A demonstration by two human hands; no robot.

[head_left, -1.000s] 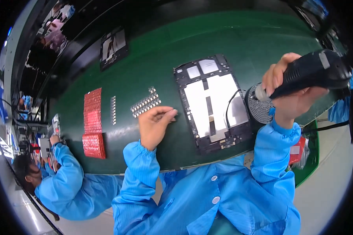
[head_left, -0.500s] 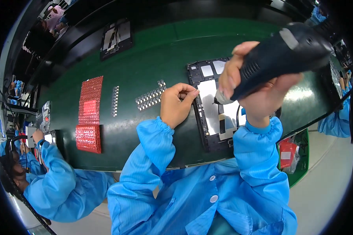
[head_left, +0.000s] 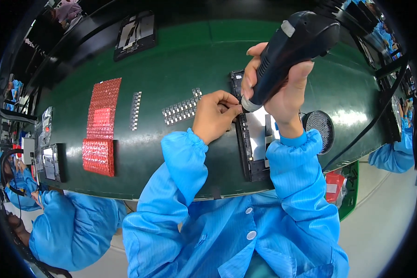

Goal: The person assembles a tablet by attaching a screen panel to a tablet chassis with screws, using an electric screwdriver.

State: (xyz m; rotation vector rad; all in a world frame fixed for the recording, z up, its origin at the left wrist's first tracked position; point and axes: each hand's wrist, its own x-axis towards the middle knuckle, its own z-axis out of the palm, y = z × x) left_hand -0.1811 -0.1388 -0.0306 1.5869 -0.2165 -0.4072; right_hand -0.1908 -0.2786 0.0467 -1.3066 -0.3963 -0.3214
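Observation:
My right hand (head_left: 286, 99) is wrapped round a black electric screwdriver (head_left: 292, 48), tilted with its grey nose down and to the left. That nose is over the left edge of a flat black device frame (head_left: 255, 143) with a silvery inner plate, partly covered by my right hand and forearm. My left hand (head_left: 215, 116) is closed in a pinch at the same edge, right beside the nose. Whatever lies between its fingertips is too small to make out. Left of that hand lie a wide strip of small parts (head_left: 183, 111) and a narrower one (head_left: 135, 111).
Red bubble wrap (head_left: 98, 157) lies on the green tabletop (head_left: 167, 69) at left. A round black dish (head_left: 319, 132) is right of my forearm. Another device frame (head_left: 136, 34) is at the back. A black cable (head_left: 370, 132) crosses the right side. Co-workers in blue sit at both sides.
The screwdriver and my right hand have moved left and slightly up, bringing the nose close to my left fingertips at the frame's edge. The round dish shows more fully.

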